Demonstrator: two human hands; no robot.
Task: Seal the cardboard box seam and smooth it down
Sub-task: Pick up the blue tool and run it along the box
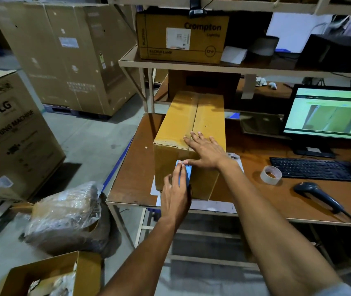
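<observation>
a closed cardboard box stands lengthwise on the brown table, its top seam running away from the person under a strip of clear tape. the right hand lies flat on the near end of the lid, fingers spread across the seam, thumb reaching down over the front edge. the left hand is against the box's near face, its fingers pressed together around a blue tape dispenser (its toothed edge sits just under the right thumb, touching the cardboard). a roll of clear tape rests on the table to the right, near a black keyboard and a handheld scanner. a monitor behind them shows a cardboard surface.
</observation>
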